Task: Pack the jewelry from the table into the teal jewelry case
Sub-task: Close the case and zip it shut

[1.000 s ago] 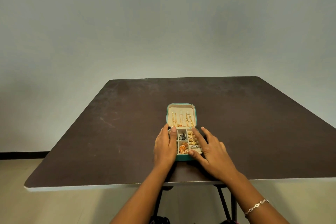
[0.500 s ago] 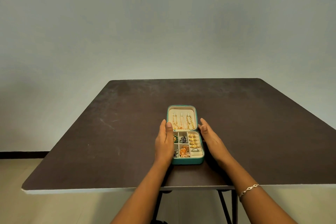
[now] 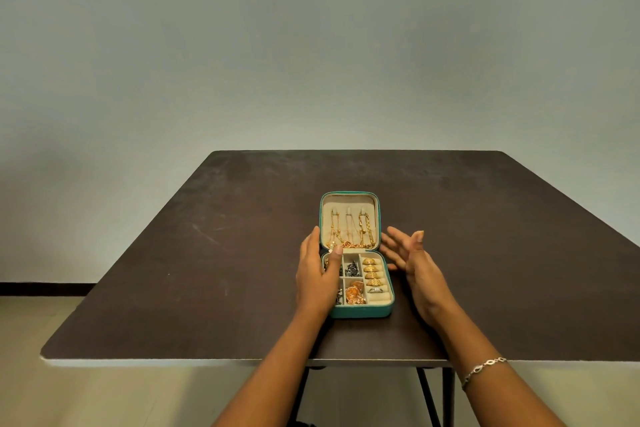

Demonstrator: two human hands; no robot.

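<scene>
- The teal jewelry case (image 3: 360, 312) sits wide open on the dark brown worktop (image 3: 207, 253), close to the near edge and roughly centred left to right.
- Its lid (image 3: 348, 204) is flipped back at 12 o'clock from the base, cream lining facing up. Three gold chains (image 3: 349, 232) hang from the little hooks in it and bunch up down by the hinge.
- Base is split into compartments. The strip on the 3 o'clock side is a ring roll with a row of gold rings (image 3: 372, 272) tucked in, plus one silver ring (image 3: 375, 290) at the 6 o'clock end of that row.
- Middle column: some dark pieces (image 3: 351, 269) in the far cell and orange-gold pieces (image 3: 355, 295) in the near cell. Too small to say exactly what they are, tbh.
- The left hand (image 3: 315, 274) lies along the case's 9 o'clock side, fingers pretty much straight and reaching up beside the lid, thumb laid over the left compartments, which it mostly hides. It's not pinching anything; can't tell how hard it's pressing.
- The right hand (image 3: 419, 270) is up off the worktop just at 3 o'clock of the case, fingers spread, palm turned toward the case, holding nothing and not touching it.
- A thin silver bracelet (image 3: 483, 368) is on the right wrist.
- Plain grey wall (image 3: 311, 45) at 12 o'clock beyond the worktop.
</scene>
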